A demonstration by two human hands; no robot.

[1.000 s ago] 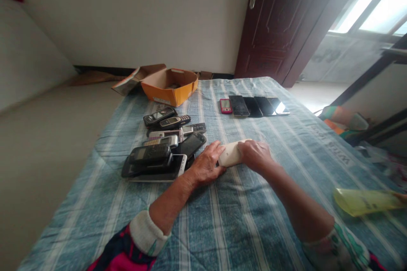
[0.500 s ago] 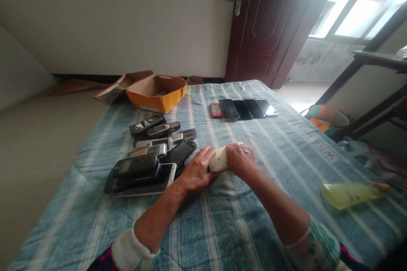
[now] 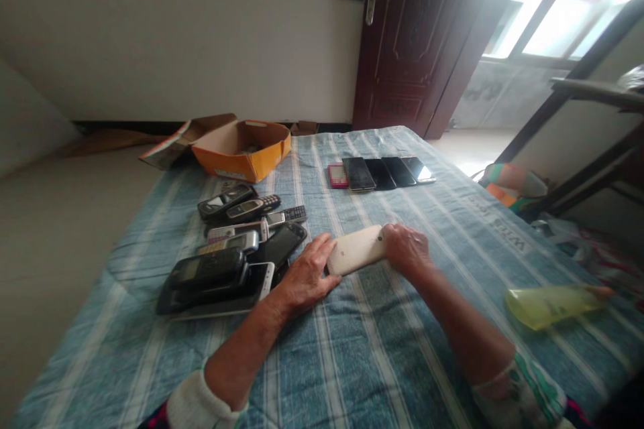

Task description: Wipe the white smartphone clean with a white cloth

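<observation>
A cream-white smartphone (image 3: 356, 251) lies back side up on the striped cloth, its camera spot at the right end. My left hand (image 3: 310, 271) is closed around its left end, thumb along the near edge and fingers over the far one. At the other end, my right hand (image 3: 407, 248) is bunched into a fist against the phone; whatever its fingers may hold is hidden. Just left of my left hand is a heap of old phones, with a dark touchscreen phone (image 3: 279, 242) nearest, a black handset (image 3: 208, 271) on top and a silver keypad phone (image 3: 231, 242) behind.
Several dark smartphones (image 3: 385, 174) lie in a row farther back, beside a small pink-edged device (image 3: 338, 176). An orange open box (image 3: 236, 164) stands at the far left edge. A yellow translucent bottle (image 3: 553, 306) lies at the right.
My right hand has slid rightward from the middle of the white phone to its right end, uncovering more of the back. My left hand stays on the left end. The view has shifted slightly.
</observation>
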